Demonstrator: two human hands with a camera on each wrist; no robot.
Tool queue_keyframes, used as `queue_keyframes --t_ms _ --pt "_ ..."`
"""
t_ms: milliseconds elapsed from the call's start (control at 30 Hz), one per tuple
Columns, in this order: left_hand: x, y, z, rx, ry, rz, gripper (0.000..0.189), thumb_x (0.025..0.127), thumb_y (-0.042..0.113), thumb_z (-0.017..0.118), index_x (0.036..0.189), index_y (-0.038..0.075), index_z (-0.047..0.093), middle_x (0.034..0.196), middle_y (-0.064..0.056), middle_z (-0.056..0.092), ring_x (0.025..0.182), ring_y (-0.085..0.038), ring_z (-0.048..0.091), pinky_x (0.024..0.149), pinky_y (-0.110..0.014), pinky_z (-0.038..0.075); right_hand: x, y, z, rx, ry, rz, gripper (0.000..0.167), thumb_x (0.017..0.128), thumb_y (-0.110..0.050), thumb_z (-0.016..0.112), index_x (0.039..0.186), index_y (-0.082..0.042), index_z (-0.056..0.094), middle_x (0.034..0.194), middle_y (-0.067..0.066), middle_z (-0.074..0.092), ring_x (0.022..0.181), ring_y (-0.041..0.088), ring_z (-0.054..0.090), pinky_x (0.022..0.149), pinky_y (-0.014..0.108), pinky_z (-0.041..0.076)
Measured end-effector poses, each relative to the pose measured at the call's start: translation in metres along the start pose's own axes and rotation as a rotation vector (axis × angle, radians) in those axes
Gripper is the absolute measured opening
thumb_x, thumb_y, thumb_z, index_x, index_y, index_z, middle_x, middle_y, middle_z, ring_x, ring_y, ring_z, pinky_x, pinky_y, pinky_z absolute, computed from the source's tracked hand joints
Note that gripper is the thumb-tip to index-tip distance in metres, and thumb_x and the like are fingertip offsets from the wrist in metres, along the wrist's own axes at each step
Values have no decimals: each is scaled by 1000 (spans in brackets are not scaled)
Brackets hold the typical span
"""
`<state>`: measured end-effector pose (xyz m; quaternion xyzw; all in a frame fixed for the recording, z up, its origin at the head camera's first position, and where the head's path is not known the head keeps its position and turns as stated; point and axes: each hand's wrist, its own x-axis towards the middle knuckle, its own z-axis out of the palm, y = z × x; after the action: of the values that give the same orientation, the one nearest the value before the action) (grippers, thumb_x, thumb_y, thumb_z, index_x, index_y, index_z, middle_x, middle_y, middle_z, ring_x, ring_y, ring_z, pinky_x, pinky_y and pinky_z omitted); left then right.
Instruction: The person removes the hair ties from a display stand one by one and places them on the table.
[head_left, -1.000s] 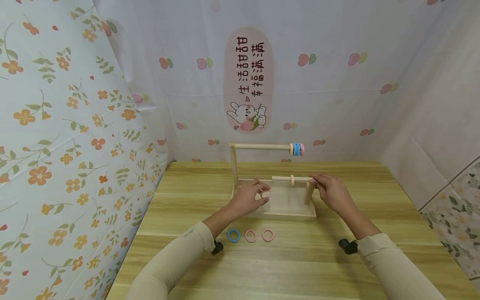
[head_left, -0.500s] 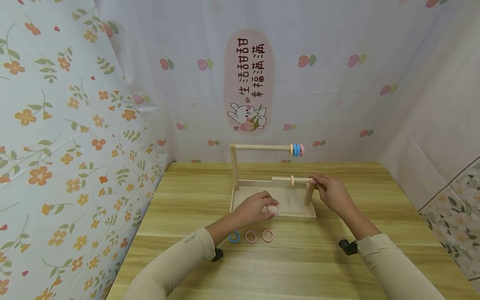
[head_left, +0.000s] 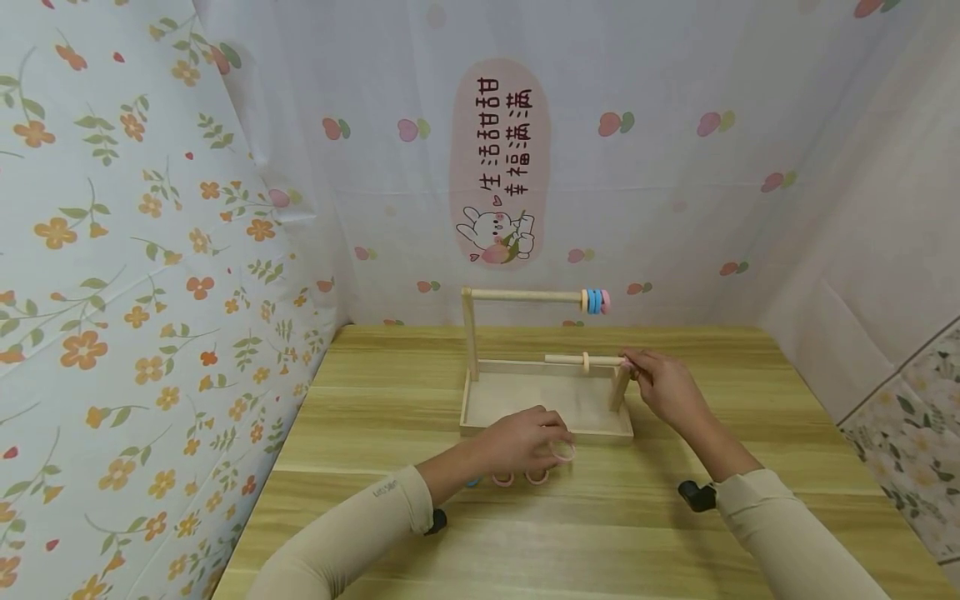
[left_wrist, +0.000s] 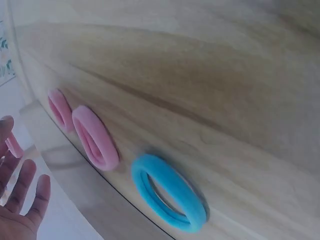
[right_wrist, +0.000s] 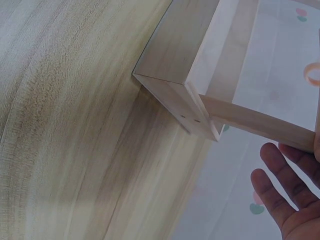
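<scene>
My left hand [head_left: 525, 442] pinches a pink hair tie [head_left: 562, 451] between thumb and fingertips, in front of the wooden stand's tray [head_left: 480, 431]. Below that hand, a blue hair tie [left_wrist: 170, 192] and two pink hair ties [left_wrist: 95, 137] lie on the table, partly hidden in the head view. My right hand [head_left: 663, 383] grips the top of the stand's short right post [head_left: 620, 388], where the lower bar [head_left: 566, 359] joins it. A cream hair tie [head_left: 586, 362] hangs midway on that bar. In the right wrist view, the other right fingers [right_wrist: 277, 192] spread loosely beside the post.
The stand's taller left post [head_left: 470, 337] carries an upper bar [head_left: 525, 295], with cream, blue and pink hair ties [head_left: 595, 301] bunched at its right end. The wood-grain table [head_left: 397, 358] meets a patterned cloth backdrop [head_left: 390, 250] behind and a floral cloth at left.
My left hand has moved from over the tray toward me and slightly right, carrying the pink hair tie, and now covers parts of the loose ones. My right hand stays at the post.
</scene>
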<state>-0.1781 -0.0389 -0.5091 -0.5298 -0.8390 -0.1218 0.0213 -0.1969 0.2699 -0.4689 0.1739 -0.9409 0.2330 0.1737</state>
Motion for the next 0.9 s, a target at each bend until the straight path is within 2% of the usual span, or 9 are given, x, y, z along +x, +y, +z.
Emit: queue_keyframes --t_ms 233,533,733,900 --pt "2 10 8 120 -39 106 32 109 39 73 139 26 74 135 9 73 123 -10 67 108 -18 53 -1 0 0 -8 6 -5 32 105 4 68 138 6 73 122 28 78 107 51 77 92 66 62" --pt "4 19 15 168 -86 157 37 109 42 72 142 26 74 135 10 73 123 -8 67 106 -17 53 -1 1 1 -5 9 -3 33 106 4 68 138 6 73 124 28 78 111 52 76 94 66 62" --pt "6 21 18 166 -127 161 39 110 42 71 145 26 72 135 10 74 127 -7 66 114 -18 50 -1 1 2 -6 21 -20 31 106 2 70 136 6 74 124 28 78 111 52 76 93 65 62" --pt "7 22 21 177 -158 134 41 108 42 73 147 27 70 136 11 73 131 -7 64 120 -20 47 -1 1 2 -7 25 -23 31 105 2 70 136 6 74 124 28 78 111 52 76 94 65 62"
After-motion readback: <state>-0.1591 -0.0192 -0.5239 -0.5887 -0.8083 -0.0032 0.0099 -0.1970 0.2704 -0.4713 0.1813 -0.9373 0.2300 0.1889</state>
